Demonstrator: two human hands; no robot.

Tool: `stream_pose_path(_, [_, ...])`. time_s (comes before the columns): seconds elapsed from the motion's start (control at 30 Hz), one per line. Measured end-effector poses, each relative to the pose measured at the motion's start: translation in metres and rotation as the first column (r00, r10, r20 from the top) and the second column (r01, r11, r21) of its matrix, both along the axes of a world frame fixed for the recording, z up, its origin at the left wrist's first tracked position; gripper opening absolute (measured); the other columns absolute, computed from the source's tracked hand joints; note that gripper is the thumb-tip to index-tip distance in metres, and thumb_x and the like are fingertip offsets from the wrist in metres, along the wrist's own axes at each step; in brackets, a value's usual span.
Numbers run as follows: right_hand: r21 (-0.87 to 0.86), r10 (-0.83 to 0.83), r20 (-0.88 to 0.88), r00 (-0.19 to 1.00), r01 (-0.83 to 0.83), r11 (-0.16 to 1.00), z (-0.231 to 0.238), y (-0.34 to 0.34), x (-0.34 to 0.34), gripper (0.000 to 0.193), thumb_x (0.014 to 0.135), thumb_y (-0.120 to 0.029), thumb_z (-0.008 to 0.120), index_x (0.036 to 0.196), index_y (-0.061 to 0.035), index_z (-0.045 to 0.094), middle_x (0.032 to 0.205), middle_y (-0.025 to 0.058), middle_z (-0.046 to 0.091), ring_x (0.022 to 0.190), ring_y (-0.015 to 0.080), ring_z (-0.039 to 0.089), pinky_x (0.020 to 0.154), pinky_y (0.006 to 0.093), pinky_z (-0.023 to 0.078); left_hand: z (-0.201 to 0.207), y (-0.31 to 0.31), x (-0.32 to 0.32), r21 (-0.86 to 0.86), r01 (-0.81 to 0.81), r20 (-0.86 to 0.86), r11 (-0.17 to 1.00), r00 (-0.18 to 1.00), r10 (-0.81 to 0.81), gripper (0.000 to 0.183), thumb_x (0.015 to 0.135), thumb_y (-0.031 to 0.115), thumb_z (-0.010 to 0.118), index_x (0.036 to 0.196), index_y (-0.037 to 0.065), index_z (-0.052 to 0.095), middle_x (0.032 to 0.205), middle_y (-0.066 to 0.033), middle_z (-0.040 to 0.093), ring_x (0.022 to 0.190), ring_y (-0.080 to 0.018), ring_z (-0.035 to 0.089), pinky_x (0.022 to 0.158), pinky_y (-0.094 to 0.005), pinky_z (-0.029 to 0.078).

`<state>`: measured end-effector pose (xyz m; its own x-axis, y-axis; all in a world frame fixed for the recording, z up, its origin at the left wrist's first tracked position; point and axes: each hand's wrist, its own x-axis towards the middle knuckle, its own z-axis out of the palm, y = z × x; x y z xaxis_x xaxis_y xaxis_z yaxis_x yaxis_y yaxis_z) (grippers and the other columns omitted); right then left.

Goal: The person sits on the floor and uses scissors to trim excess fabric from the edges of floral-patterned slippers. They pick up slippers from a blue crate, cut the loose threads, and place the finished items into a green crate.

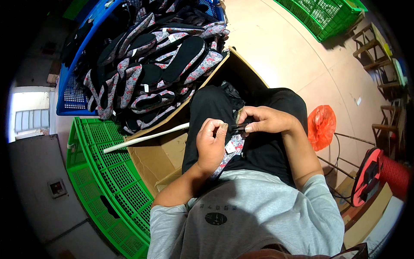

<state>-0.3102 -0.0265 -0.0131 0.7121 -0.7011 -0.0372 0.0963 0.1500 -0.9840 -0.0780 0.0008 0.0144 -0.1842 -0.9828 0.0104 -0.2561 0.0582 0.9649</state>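
My left hand (210, 144) is closed in a pinch above my lap, with thumb and forefinger together. What it pinches, if anything, is too dark and small to make out. My right hand (269, 121) is closed on a small dark tool (239, 127) with thin prongs, like thread snips, that points toward the left fingertips. Below and between the hands lies a floral slipper (227, 159) in grey, pink and red, on my black trousers. A white tag (230, 148) shows on it. The left hand and forearm cover part of the slipper.
Ahead on the left, a blue crate (71, 93) is heaped with floral slippers (148, 73) with black soles. Close by stand an open cardboard box (148, 162), a white rod (146, 137) and a green crate (110, 168). To the right are a red plastic bag (322, 127) and a red spool (394, 177).
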Motion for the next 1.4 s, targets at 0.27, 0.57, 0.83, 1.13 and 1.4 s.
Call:
stream_pose_path(0.27, [-0.184,0.062,-0.259,0.964,-0.112,0.976,0.004,-0.004,-0.003,0.024,0.092,-0.019,0.067,0.106,-0.0021,0.058,0.098,0.01,0.062,0.089,0.0217,0.061,0.081,0.0344,0.047,-0.01,0.0,-0.007,0.058,0.048,0.021,0.997,0.999,-0.049,0.01,0.094,0.005,0.062,0.087,0.0,0.058,0.081,0.0006,0.052,0.075,-0.0067,0.046,0.067,-0.0223,0.04])
stream_pose_path(0.57, [-0.263,0.068,-0.338,0.939,-0.164,0.951,0.008,-0.005,-0.003,0.024,0.089,-0.023,0.07,0.104,-0.0065,0.062,0.091,0.0096,0.068,0.083,0.0253,0.065,0.073,0.0358,0.048,-0.015,0.001,-0.008,0.104,0.071,0.028,0.992,0.997,-0.074,0.01,0.094,0.006,0.063,0.087,0.0,0.059,0.081,0.0016,0.053,0.076,-0.0054,0.047,0.068,-0.0222,0.041])
stream_pose_path(0.83, [-0.265,0.074,-0.355,0.932,-0.177,0.948,0.013,-0.005,-0.001,0.019,0.089,-0.022,0.07,0.1,-0.0075,0.062,0.082,0.0071,0.068,0.076,0.0224,0.066,0.068,0.034,0.049,-0.016,0.002,-0.009,0.099,0.076,0.033,0.992,0.996,-0.08,0.01,0.093,0.006,0.064,0.087,0.0,0.059,0.08,0.0019,0.054,0.074,-0.0051,0.047,0.066,-0.0222,0.041])
stream_pose_path(1.13, [-0.271,0.075,-0.359,0.93,-0.181,0.945,0.013,-0.005,-0.001,0.018,0.09,-0.022,0.07,0.1,-0.008,0.063,0.081,0.0062,0.068,0.074,0.0209,0.066,0.067,0.0335,0.048,-0.017,0.002,-0.009,0.108,0.071,-0.008,0.992,0.997,-0.07,0.01,0.094,0.006,0.064,0.086,0.0,0.06,0.08,0.0025,0.054,0.074,-0.0048,0.047,0.066,-0.022,0.041])
stream_pose_path(1.4, [-0.217,0.109,-0.308,0.945,-0.181,0.959,0.012,-0.007,0.0,0.015,0.091,-0.018,0.068,0.099,-0.0061,0.063,0.08,0.0063,0.068,0.074,0.0187,0.065,0.067,0.0322,0.049,-0.018,0.001,-0.009,0.094,0.054,0.008,0.994,0.998,-0.055,0.01,0.093,0.006,0.064,0.086,0.0,0.06,0.08,0.0025,0.053,0.073,-0.0048,0.046,0.065,-0.022,0.04])
